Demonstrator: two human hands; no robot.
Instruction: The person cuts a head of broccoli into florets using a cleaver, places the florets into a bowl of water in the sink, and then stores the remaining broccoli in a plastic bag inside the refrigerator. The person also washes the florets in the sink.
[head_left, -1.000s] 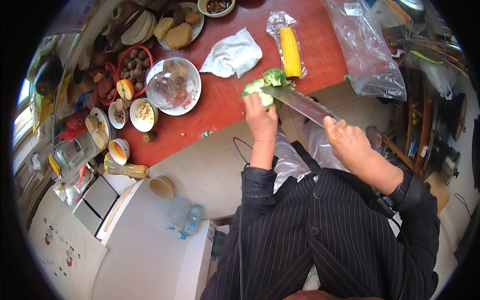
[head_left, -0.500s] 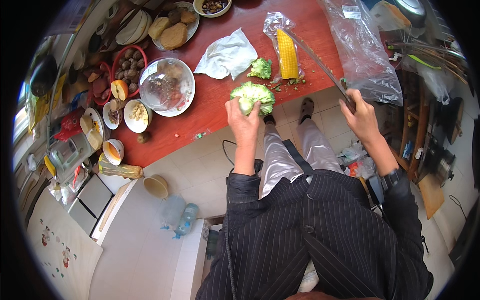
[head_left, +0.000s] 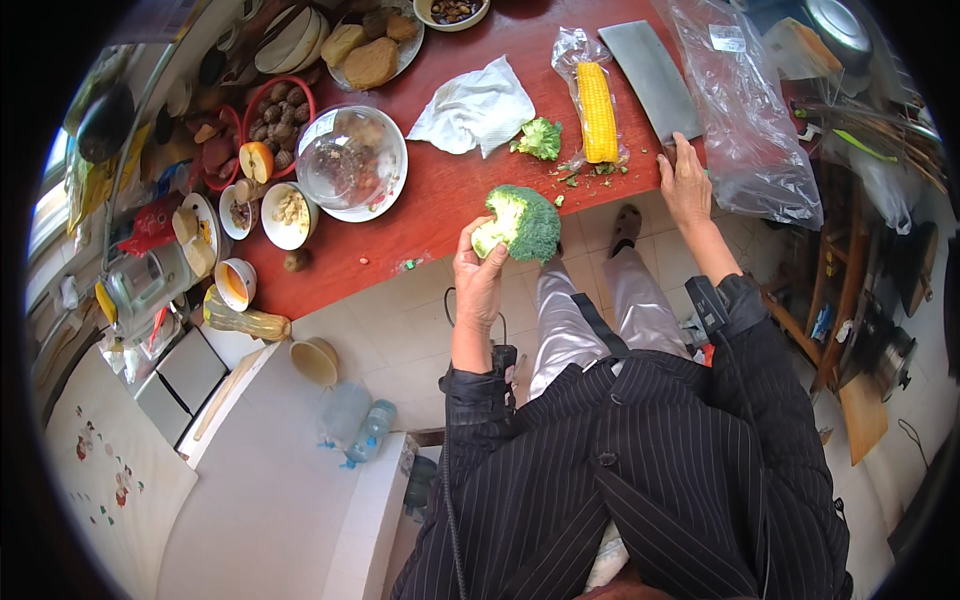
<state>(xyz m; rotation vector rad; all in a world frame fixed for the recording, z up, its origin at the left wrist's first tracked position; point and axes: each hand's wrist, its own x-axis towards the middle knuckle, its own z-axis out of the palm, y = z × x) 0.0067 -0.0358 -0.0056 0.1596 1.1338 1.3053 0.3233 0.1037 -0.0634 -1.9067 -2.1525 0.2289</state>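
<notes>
In my left hand (head_left: pixel 477 275) is a head of broccoli (head_left: pixel 535 220), held by its pale cut stem above the table's front edge, with the green crown turned to the right. My right hand (head_left: pixel 686 183) lies at the near end of a wide cleaver (head_left: pixel 650 80), fingers stretched out. The blade rests flat on the red table, and its handle is hidden by the hand. Left of the cleaver lies a corn cob (head_left: pixel 597 115) in a clear plastic wrapper. A broccoli floret (head_left: pixel 539 139) sits beside the corn, with small green crumbs (head_left: pixel 590 176) near it.
A crumpled white cloth (head_left: pixel 470 105) lies on the red table (head_left: pixel 390 235). A clear plastic bag (head_left: pixel 745 110) covers its right side. Leftward stand a domed plate (head_left: pixel 353 165), a red basket (head_left: pixel 278 115) and small bowls (head_left: pixel 288 215). A squash (head_left: pixel 245 318) rests at the left corner.
The cleaver has gone from tilted in my right hand to flat on the table. My right hand has loosened its fingers. My left hand has turned the broccoli, showing its green crown.
</notes>
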